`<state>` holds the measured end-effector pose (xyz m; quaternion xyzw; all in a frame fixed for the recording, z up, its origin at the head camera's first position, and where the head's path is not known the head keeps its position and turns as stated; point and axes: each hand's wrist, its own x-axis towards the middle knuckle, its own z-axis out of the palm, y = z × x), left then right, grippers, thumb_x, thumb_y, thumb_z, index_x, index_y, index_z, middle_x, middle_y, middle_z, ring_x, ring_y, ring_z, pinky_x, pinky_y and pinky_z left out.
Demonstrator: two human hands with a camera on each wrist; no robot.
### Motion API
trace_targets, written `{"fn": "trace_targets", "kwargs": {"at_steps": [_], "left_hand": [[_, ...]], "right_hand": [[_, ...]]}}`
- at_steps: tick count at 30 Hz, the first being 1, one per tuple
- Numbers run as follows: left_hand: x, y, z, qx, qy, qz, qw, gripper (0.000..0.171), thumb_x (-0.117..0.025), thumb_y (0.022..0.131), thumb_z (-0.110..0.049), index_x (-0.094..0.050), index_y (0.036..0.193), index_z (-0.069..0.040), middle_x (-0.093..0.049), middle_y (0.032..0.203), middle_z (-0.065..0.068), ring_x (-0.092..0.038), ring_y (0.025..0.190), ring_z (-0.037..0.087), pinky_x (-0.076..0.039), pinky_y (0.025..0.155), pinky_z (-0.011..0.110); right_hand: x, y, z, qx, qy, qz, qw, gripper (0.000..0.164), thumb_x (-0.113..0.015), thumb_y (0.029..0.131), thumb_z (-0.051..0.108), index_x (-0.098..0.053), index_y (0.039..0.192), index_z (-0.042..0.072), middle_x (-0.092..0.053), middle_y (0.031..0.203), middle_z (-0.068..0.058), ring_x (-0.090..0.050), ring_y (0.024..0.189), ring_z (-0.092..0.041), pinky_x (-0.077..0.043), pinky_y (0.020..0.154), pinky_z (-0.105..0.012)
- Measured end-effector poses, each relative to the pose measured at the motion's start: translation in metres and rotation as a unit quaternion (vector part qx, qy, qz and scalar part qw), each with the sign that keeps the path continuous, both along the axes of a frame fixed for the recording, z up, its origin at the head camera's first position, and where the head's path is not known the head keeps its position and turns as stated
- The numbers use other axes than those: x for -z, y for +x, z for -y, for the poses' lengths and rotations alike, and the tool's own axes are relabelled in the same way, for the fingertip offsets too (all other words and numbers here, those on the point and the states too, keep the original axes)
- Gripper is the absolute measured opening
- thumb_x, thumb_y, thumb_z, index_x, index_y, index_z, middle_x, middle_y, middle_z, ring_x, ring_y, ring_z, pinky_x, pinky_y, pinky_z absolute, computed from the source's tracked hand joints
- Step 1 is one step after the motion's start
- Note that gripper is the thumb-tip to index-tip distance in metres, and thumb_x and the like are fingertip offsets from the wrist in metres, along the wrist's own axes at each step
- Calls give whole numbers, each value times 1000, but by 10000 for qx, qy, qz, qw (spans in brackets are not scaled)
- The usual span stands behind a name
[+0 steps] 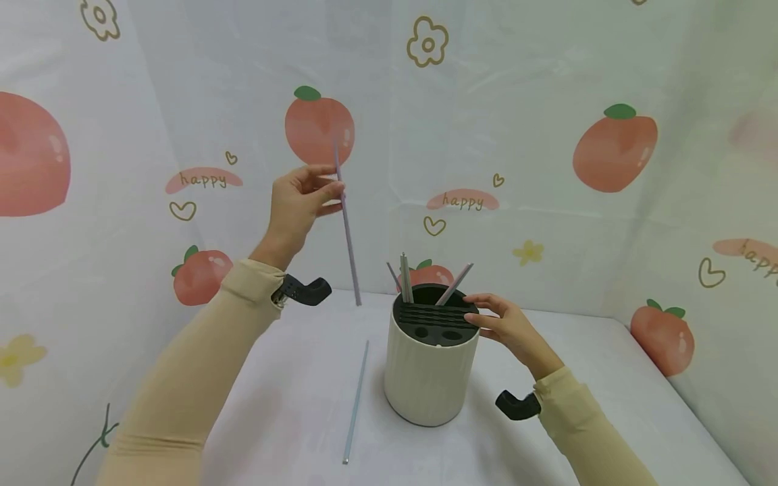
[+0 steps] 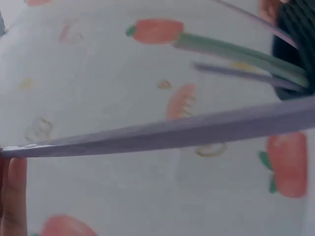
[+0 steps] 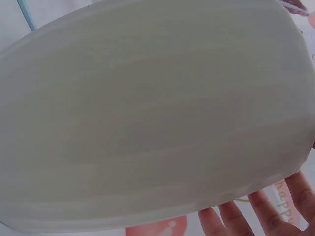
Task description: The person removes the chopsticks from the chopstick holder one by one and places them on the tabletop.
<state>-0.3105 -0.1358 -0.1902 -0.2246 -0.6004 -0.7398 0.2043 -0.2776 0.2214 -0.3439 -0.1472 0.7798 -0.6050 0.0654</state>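
Observation:
My left hand [image 1: 306, 199], raised at the left of the holder, pinches a long thin purple stick [image 1: 349, 239] near its upper part. The stick hangs almost upright, its lower end above the table; in the left wrist view the purple stick [image 2: 147, 137] crosses the picture. A cream cylindrical utensil holder [image 1: 428, 378] with a black slotted insert [image 1: 434, 316] stands upright. My right hand [image 1: 507, 327] holds its upper right side, fingertips at the rim. In the right wrist view, several fingers [image 3: 266, 214] lie along the holder's wall [image 3: 147, 118].
Several thin sticks [image 1: 406, 280] stand in the holder's back opening, one pinkish stick [image 1: 454, 283] leaning right. A pale blue stick [image 1: 356, 401] lies on the white table [image 1: 292, 418] left of the holder. Behind hangs a patterned cloth [image 1: 389, 121] with printed fruit.

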Motion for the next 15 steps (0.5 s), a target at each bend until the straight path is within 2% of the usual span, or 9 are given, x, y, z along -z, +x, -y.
{"fn": "trace_targets", "kwargs": {"at_steps": [2,5,8,11,15], "left_hand": [[20,-6,7,4,-246,460,9986,23,-70,85,3,-68,108,0,-69,78,0,-68,71,11,-61,67,27],[62,-13,17,14,-831,1176,9896,30,-66,89,2,-61,119,8,-69,79,-4,-68,74,8,-60,70,25],[110,-17,23,29,-1319,1792,9749,37,-63,91,2,-55,125,14,-69,82,-3,-67,76,7,-60,72,23],[157,-18,27,7,-1656,2262,9599,38,-63,91,1,-54,125,15,-71,88,6,-67,76,8,-60,72,24],[210,-18,30,-69,-2045,2792,9382,37,-64,91,-2,-56,122,15,-71,99,19,-69,80,16,-60,72,26]], "right_hand": [[0,1,0,-2,12,-10,10000,53,-66,92,20,-46,136,-1,-41,143,-21,-57,108,-6,-49,101,-39],[0,1,0,-4,1,-20,10000,53,-66,92,20,-46,136,-2,-41,143,-22,-57,107,-6,-50,100,-37],[1,0,0,-4,-30,-11,10000,53,-66,92,19,-45,136,-2,-41,142,-22,-58,105,-6,-50,98,-35],[2,-1,0,6,-40,7,10000,53,-66,92,19,-46,136,-2,-42,142,-22,-59,104,-6,-50,99,-36],[2,-1,0,9,-16,11,10000,53,-67,92,20,-46,136,-1,-42,141,-21,-59,104,-6,-49,101,-40]]}}
